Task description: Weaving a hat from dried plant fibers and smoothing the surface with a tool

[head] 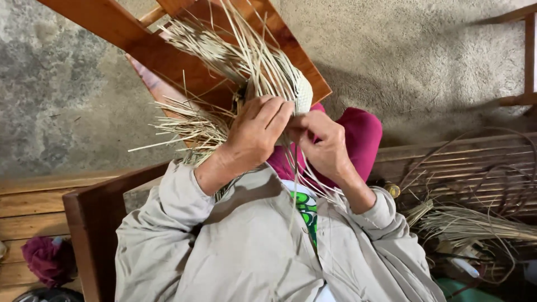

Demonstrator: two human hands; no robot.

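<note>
We see the left hand point(254, 134) curled over the woven straw piece point(291, 84), its grip closed on the weave with fingers wrapped across the top edge. Just beside it, the right hand point(321, 142) pinches thin straw strands point(296, 168) that hang down below its grip. Loose straw ends point(190, 126) fan out above and to the far side of the left grip, over a wooden chair point(168, 56). A straw bundle point(475, 223) lies well apart from both grips.

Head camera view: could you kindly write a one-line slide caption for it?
Left hand and right hand grip a half-woven straw piece, loose strands fanning over a wooden chair.
</note>
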